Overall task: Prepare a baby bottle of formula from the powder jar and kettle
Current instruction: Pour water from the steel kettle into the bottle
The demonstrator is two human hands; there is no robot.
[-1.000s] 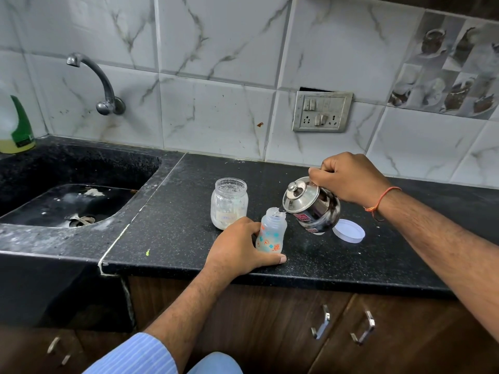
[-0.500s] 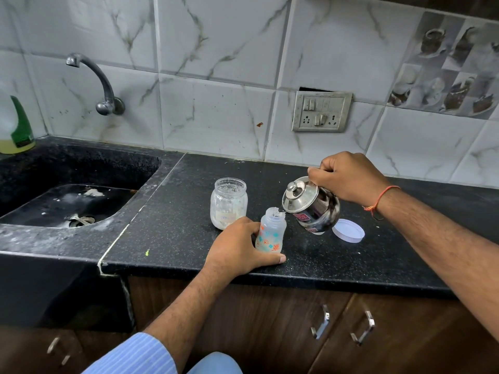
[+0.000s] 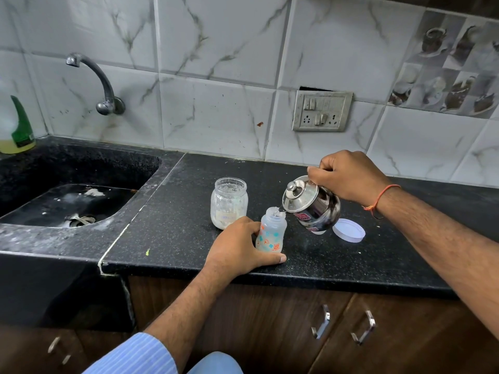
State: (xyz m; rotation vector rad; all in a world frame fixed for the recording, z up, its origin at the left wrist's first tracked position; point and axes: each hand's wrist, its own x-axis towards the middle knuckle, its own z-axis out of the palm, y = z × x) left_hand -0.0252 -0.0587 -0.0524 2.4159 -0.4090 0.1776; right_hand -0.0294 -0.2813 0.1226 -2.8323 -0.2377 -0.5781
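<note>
1. Pouring is under way in the head view: right hand (image 3: 348,175) grips the tilted kettle (image 3: 313,205), spout at the baby bottle (image 3: 271,231) mouth; left hand (image 3: 237,248) holds the bottle upright on the worktop (image 3: 175,211).
2. Powder jar (image 3: 229,202) stands open just behind, its lid (image 3: 349,230) lying apart; capping and shaking remain, I judge.
3. Kettle's red sticker and jar's label are unreadable.

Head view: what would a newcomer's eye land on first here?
The shiny steel kettle, tilted in the right hand, spout over the open baby bottle at the counter's front. The left hand holds that bottle, the lidless powder jar just behind.
</note>
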